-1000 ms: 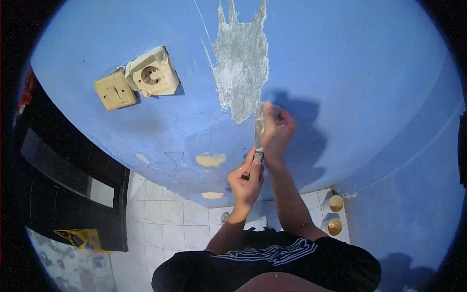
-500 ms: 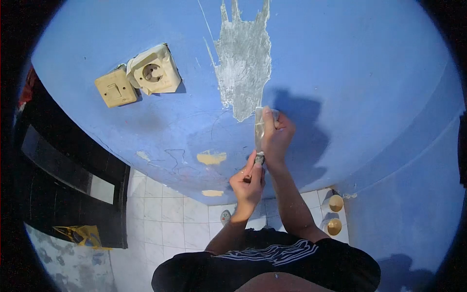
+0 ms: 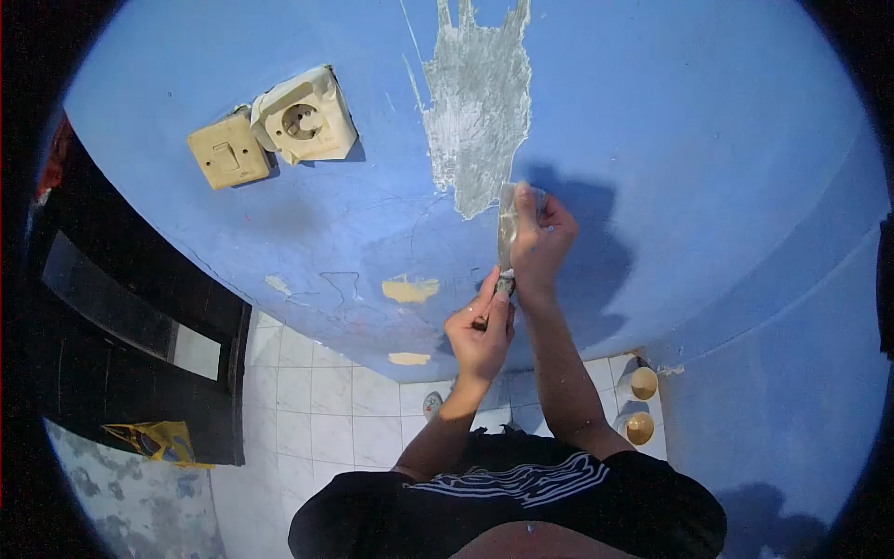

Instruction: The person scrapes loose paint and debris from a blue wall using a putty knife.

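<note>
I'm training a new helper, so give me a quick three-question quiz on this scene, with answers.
1. Multiple choice: which one grips the scraper by its handle?
A) right hand
B) left hand
C) neither

2. True or false: as pictured, the light switch sits to the left of the socket.

3. Fill in the blank: the wall around the large grey patch is painted ____.

Key: 1. B; 2. True; 3. blue.
</note>
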Available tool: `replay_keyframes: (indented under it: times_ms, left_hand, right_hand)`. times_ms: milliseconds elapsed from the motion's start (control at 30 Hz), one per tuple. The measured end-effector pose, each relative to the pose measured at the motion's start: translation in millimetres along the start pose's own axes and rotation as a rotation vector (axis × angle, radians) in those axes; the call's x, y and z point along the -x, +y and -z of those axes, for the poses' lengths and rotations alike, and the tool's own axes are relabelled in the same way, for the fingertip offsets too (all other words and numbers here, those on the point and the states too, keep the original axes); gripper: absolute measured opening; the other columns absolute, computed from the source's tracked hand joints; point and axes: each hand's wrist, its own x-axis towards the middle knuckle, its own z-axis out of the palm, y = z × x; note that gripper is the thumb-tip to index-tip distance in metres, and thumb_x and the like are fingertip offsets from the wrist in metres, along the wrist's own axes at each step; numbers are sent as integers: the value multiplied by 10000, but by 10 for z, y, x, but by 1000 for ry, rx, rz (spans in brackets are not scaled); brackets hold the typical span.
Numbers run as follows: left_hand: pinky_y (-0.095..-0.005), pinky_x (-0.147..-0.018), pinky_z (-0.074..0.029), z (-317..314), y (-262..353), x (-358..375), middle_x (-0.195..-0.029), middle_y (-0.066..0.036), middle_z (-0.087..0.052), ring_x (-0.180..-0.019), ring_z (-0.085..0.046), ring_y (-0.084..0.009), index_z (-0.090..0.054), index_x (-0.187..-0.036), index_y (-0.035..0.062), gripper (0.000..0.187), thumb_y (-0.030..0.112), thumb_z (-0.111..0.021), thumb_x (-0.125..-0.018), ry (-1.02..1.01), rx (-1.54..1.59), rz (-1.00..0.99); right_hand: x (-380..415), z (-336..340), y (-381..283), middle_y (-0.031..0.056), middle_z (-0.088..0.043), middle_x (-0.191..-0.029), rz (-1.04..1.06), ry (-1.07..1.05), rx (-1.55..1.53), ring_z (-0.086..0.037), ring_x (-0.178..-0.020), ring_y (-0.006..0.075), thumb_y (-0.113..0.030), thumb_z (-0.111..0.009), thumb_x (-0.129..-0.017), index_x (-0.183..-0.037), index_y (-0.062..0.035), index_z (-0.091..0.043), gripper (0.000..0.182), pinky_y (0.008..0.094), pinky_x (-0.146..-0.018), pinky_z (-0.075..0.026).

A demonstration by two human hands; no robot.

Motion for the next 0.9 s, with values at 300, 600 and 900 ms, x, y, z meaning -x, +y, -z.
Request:
replay_keyframes:
  times_ms: [300, 600, 900]
  left_hand:
    - [-200, -399, -322, 5, 54, -22, -625, 23, -528, -463, -407, -29, -588, -1296, -11, 342, 67, -580, -963, -18, 31, 14]
    - [-186, -476, -355, 6, 135, -56, -634, 60, -516, -543, -441, -14, -577, -1308, -17, 357, 61, -588, -960, -39, 10, 70]
    - [-191, -466, -344, 38, -98, 134, -620, 62, -512, -517, -432, -17, -575, -1306, -24, 357, 50, -577, -957, 42, -94, 18]
  right_hand:
    - [23, -4, 18, -57, -515, -607, -1, -4, -73, -407, -562, 26, -216, -666, -936, -674, -24, -601, 331, 243, -491, -297]
    - [-8, -12, 56, -48, -546, -615, 75, 3, -30, -448, -553, 39, -240, -655, -939, -738, -16, -626, 303, 240, -484, -334]
    - [123, 81, 231, -46, -558, -631, -70, -22, -1, -445, -580, 41, -231, -679, -922, -735, -7, -644, 294, 249, -508, -328]
